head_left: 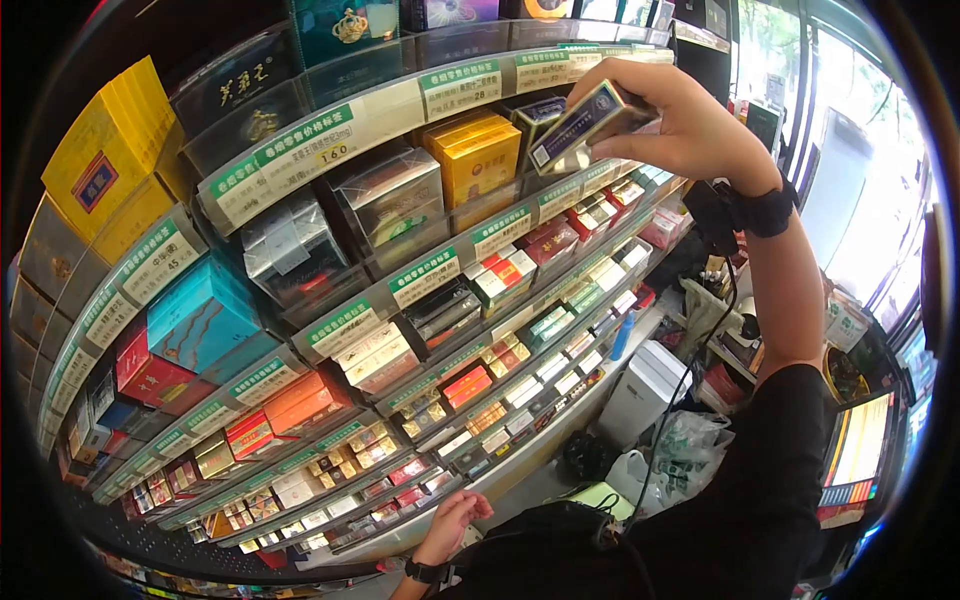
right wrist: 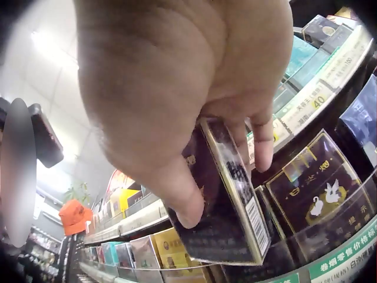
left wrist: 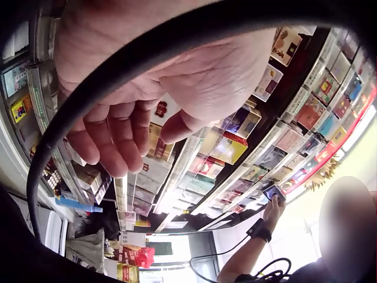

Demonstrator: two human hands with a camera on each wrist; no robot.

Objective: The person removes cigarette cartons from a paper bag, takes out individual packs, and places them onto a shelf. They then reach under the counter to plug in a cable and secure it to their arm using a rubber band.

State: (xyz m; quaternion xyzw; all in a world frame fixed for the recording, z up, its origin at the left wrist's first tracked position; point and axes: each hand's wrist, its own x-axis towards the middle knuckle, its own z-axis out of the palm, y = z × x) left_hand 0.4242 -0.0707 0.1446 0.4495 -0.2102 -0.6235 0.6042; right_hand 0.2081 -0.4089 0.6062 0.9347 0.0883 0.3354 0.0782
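Observation:
My right hand (head_left: 690, 125) pinches a dark cigarette pack (head_left: 582, 128) with gold edges, between the thumb and the fingers. In the right wrist view the pack (right wrist: 227, 206) is tilted, a barcode on its narrow side, overlapping the clear front lip of the shelf. Beside it stands a dark pack with white swans (right wrist: 321, 197). Low in front of the body, my left hand (head_left: 455, 522) hangs with loosely bent fingers and holds nothing. The left wrist view shows its palm and fingers (left wrist: 121, 138) with the lower shelf rows behind.
Curved tiers of cigarette packs fill the left and middle, with price labels (head_left: 300, 145) along their edges. A yellow carton (head_left: 110, 150) stands at the far left. White boxes (head_left: 645, 392) and plastic bags (head_left: 690, 450) sit on the right; a cable (head_left: 690, 370) hangs from my right wrist.

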